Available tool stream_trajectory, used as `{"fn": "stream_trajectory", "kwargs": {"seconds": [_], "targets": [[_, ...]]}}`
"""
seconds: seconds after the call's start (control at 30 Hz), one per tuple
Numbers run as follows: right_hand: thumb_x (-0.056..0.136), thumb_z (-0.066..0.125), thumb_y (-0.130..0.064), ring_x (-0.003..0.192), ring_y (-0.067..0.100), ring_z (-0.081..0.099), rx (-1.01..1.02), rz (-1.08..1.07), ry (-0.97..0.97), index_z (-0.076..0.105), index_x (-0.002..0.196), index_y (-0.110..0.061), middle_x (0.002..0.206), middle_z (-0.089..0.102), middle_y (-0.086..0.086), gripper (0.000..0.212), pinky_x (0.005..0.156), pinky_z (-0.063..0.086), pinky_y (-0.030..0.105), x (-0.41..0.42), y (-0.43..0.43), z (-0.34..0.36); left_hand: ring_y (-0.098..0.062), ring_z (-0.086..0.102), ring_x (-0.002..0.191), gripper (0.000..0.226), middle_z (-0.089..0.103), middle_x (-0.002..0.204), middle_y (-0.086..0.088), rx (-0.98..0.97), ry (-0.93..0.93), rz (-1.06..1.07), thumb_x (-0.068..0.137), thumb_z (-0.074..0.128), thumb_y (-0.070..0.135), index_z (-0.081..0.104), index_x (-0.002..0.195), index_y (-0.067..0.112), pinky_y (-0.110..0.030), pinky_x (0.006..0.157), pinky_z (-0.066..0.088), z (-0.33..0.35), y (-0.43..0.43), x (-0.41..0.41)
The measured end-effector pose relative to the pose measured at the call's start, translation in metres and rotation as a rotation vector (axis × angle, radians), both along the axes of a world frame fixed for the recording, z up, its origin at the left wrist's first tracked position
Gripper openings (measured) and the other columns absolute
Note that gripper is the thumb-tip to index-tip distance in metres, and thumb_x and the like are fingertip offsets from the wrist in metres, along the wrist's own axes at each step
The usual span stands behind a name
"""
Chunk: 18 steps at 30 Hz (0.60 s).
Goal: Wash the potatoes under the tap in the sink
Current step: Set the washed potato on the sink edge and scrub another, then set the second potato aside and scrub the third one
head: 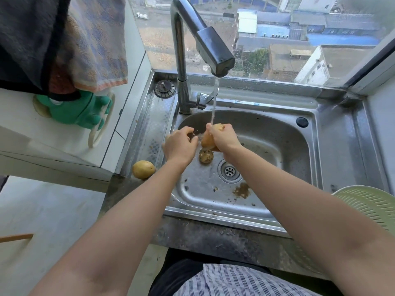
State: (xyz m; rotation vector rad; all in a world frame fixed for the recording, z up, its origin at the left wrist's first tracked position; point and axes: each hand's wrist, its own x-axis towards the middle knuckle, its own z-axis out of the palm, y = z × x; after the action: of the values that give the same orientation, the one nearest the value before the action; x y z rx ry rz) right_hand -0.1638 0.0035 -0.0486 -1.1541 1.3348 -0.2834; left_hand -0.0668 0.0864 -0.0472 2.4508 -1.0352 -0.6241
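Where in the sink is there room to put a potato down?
The basin floor right of the drain is bare. Near the front wall lies brown dirt. Under the tap it's crowded: both hands, the held potato and a speckled potato.

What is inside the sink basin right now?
In the sink, a dirty potato lies by the drain, with dirt specks. The right hand holds another potato under the water. Anything beneath the hands is hidden.

We see daylight through a wide window point(299, 35) over rooftops, white tiled wall point(132, 67) at left, a dark stone table point(213, 236) below.
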Motion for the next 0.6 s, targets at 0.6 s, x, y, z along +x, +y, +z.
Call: {"fn": "stream_trajectory", "kwargs": {"seconds": [0.6], "targets": [[0.080, 0.072, -0.032, 0.116, 0.029, 0.056, -0.281, 0.648, 0.130, 0.046, 0.136, -0.018, 0.127, 0.058, 0.013, 0.063, 0.099, 0.048, 0.041, 0.107, 0.079, -0.031, -0.029, 0.047, 0.119, 0.057, 0.052, 0.127, -0.014, 0.309, -0.368, 0.010, 0.082, 0.072, 0.038, 0.049, 0.126, 0.010, -0.036, 0.098, 0.040, -0.029, 0.106, 0.054]]}}
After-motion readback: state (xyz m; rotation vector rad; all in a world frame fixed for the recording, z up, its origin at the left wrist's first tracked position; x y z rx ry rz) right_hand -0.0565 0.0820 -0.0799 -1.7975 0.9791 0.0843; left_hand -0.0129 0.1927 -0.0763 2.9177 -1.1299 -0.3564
